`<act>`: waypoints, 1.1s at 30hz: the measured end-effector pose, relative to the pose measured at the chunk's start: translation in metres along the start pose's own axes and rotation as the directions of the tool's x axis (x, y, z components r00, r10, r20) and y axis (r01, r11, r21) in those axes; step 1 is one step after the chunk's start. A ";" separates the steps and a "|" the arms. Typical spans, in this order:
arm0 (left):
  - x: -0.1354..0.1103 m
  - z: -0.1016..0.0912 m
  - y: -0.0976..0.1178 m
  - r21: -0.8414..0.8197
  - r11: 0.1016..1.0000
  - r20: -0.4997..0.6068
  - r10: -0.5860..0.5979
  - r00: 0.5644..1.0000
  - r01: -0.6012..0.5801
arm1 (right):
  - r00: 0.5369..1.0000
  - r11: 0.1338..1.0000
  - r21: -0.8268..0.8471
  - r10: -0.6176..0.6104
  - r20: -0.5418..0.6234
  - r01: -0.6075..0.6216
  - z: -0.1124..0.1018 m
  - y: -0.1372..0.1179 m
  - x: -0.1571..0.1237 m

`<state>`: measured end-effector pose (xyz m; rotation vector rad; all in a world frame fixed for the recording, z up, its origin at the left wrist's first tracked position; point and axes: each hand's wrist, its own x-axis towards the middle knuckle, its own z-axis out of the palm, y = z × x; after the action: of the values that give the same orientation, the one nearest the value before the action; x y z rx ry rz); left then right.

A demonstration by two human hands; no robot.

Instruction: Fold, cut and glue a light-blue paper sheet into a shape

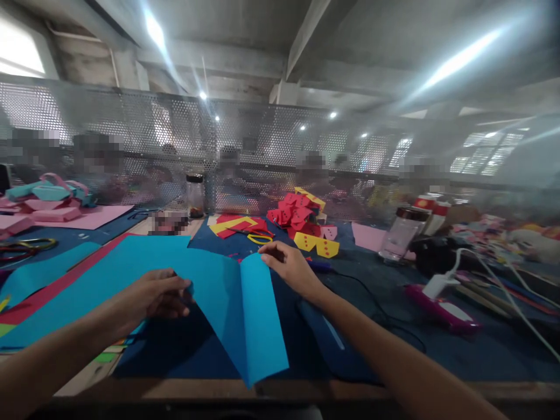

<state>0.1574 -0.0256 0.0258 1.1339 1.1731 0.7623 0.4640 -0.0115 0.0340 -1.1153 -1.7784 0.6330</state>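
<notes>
A bright blue sheet of paper point(245, 309) lies folded in front of me, one flap standing up from a crease. My left hand point(157, 294) is closed, pinching the sheet's near left edge. My right hand point(286, 265) pinches the far top corner of the raised flap. Under the sheet is a dark blue mat point(184, 350), and more blue paper point(109, 274) spreads out to the left.
Red and yellow paper cut-outs point(301, 219) and yellow-handled scissors point(258, 236) lie beyond the sheet. A clear jar point(400, 233), a pink glue gun point(441, 309) with cables and pencils lie to the right. Pink paper shapes point(48, 204) sit at the far left. People sit behind a perforated metal screen point(262, 151).
</notes>
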 end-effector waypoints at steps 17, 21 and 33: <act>0.005 0.022 0.013 0.809 0.105 0.410 0.604 0.683 -0.579 | 0.971 0.978 0.075 0.183 0.153 -0.196 0.011 0.019 -0.004; 0.040 0.037 0.002 0.777 -0.019 0.539 0.535 0.650 -0.629 | 0.963 0.973 0.049 0.214 0.164 -0.225 0.008 0.021 -0.005; 0.049 0.048 -0.020 0.713 -0.195 0.669 0.477 0.570 -0.673 | 0.967 0.975 -0.086 0.217 0.134 -0.207 0.011 0.023 -0.003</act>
<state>0.2140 -0.0001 -0.0089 3.0618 0.8126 0.4335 0.4648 -0.0029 0.0098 -1.3511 -1.8280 0.8001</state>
